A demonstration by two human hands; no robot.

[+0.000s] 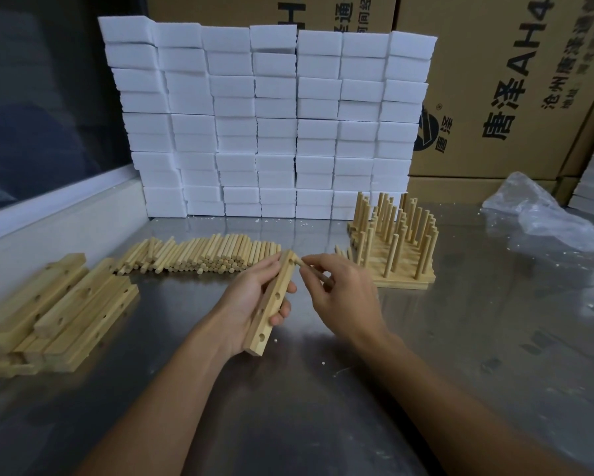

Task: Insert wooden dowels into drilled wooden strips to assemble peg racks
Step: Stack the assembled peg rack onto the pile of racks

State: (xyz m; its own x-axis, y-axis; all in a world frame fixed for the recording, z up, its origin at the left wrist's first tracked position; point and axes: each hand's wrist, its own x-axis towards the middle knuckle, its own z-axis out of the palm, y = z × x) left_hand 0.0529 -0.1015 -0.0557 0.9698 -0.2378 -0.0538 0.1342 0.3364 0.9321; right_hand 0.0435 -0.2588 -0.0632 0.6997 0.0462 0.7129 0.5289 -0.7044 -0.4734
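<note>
Head view of a steel table (323, 389). The left hand (254, 300) grips a drilled wooden strip (275, 304), fingers curled round it from behind and thumb along its far edge; the strip is held off the table, tilted, its far end up near the right hand. Four holes show along its upper face; the palm hides its underside. The right hand (343, 297) pinches a dowel (314, 271) between thumb and fingers, the dowel's tip just beside the strip's topmost hole; whether the tip has entered the hole cannot be told, and most of the dowel's length is hidden inside the hand.

Behind the hands, a heap of loose dowels (206, 257) lies in one row on the table; they overlap too closely to count. At left, a pile of undrilled-side-up and drilled strips (58, 314) is cut off by the frame edge, so its number cannot be told. At right, finished peg racks (396, 245) stand together, pegs upright; the rows hide one another.

Seven columns of white foam blocks (271, 121) stand at the back. Cardboard cartons (494, 80) rise behind them, their print partly cut off. A crumpled clear plastic bag (542, 214) lies at far right.
</note>
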